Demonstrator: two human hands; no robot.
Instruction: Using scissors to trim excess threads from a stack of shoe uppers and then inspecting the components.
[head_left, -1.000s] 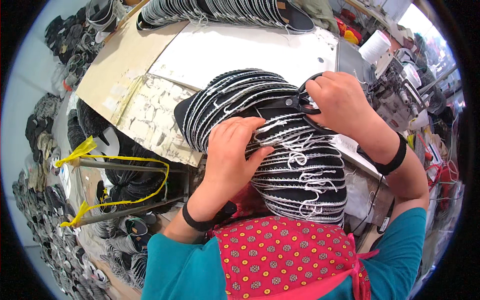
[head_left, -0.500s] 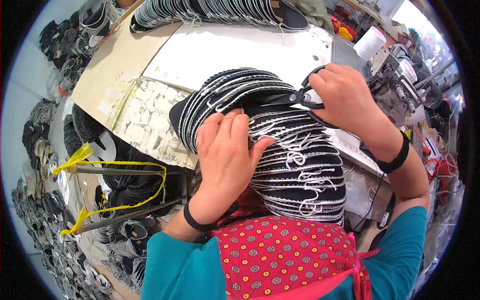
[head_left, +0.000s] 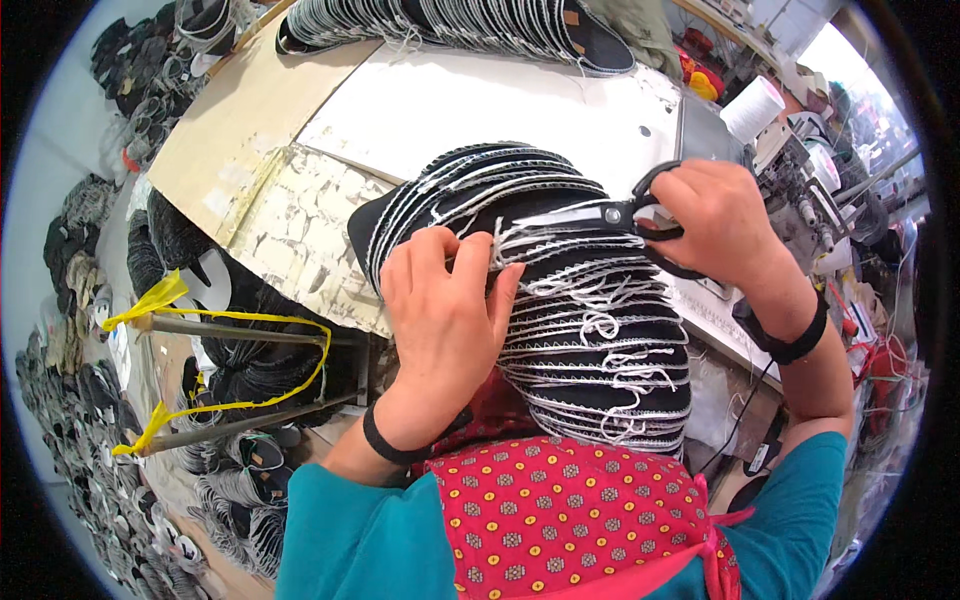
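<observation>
A long curved row of black sole-shaped pieces (head_left: 590, 345) with white stitched edges lies from the table to my lap. White thread ends hang in a line along its middle. My left hand (head_left: 440, 310) is closed over the row's left side, thumb and forefinger pinching white thread (head_left: 499, 243) at the edge of a piece. In my right hand (head_left: 722, 220) are scissors (head_left: 612, 216) with black handles. Their blades point left across the row, tips beside the thread near my left fingers.
Another row of such pieces (head_left: 450, 25) lies at the table's far edge. White thread cones (head_left: 752, 108) and a sewing machine (head_left: 800, 190) stand at right. Left of me, yellow strips (head_left: 250, 325) are tied to a rack's bars (head_left: 240, 328). Piles of dark pieces (head_left: 90, 470) cover the floor.
My right hand has lowered slightly and moved right with the scissors; their blades now lie closer together. White thread now shows raised at my left fingertips, which have curled in.
</observation>
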